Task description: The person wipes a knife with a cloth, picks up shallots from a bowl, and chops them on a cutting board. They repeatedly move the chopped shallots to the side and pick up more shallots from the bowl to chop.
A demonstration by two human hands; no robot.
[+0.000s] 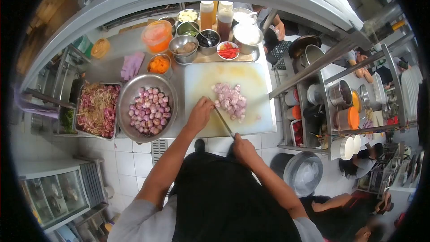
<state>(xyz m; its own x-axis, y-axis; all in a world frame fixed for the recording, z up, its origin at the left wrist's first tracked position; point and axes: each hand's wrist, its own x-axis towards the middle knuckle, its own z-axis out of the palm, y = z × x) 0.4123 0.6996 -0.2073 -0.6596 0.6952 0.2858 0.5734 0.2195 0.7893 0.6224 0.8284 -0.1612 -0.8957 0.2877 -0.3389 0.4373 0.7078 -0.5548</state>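
Observation:
On the white cutting board (255,78) lies a heap of peeled, cut shallots (230,102). My right hand (244,149) is wrapped round the handle of a knife (224,122), its blade slanting up and left over the board. Close to the blade's tip, my left hand (202,111) rests on the board with its fingers pinched together; what they hold, if anything, is hidden. Left of the board stands a steel bowl (122,107) of peeled whole shallots (150,110).
Further left, a tray holds unpeeled shallots (97,110). Purple gloves (132,65) and a cup of orange pieces (159,64) lie behind the bowl. Bottles (225,20) and a bowl of red chillies (228,51) line the back. A metal post (304,74) rises at right; other people work beyond.

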